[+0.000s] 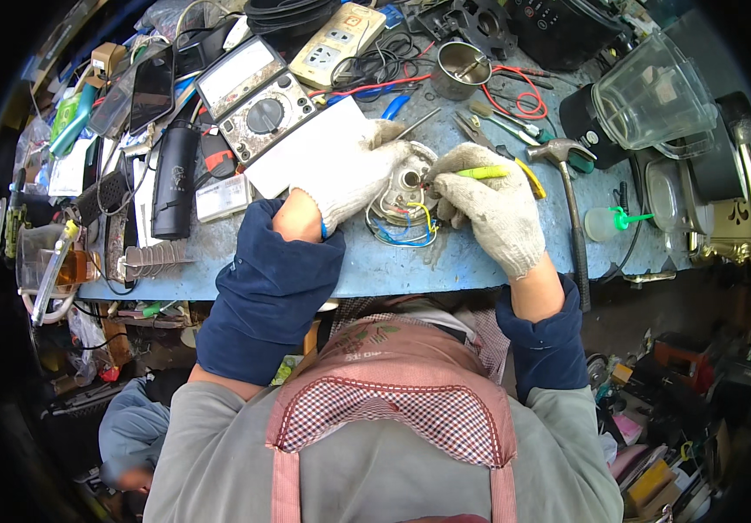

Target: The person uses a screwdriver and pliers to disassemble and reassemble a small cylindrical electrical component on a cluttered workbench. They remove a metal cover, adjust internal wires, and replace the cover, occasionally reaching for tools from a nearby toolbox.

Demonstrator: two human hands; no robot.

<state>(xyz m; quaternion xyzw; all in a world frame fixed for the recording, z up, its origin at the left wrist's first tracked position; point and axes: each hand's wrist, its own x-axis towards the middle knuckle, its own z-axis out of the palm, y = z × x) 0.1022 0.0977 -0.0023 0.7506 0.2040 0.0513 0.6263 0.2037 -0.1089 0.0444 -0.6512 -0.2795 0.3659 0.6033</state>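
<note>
A round grey metal part with a hole in its middle stands on the blue workbench. Yellow, blue, white and red wires hang out of its near side. My left hand, in a white knitted glove, is closed around the part's left side. In my gloved right hand, fingers pinch a slim tool with a yellow-green handle close to the part's centre. The tool's tip is hidden by my fingers, so its exact kind cannot be made out.
A hammer lies right of my right hand, beside a green-capped bottle. Pliers and a metal cup are beyond the part. An analog multimeter, a power strip and a black cylinder are to the left.
</note>
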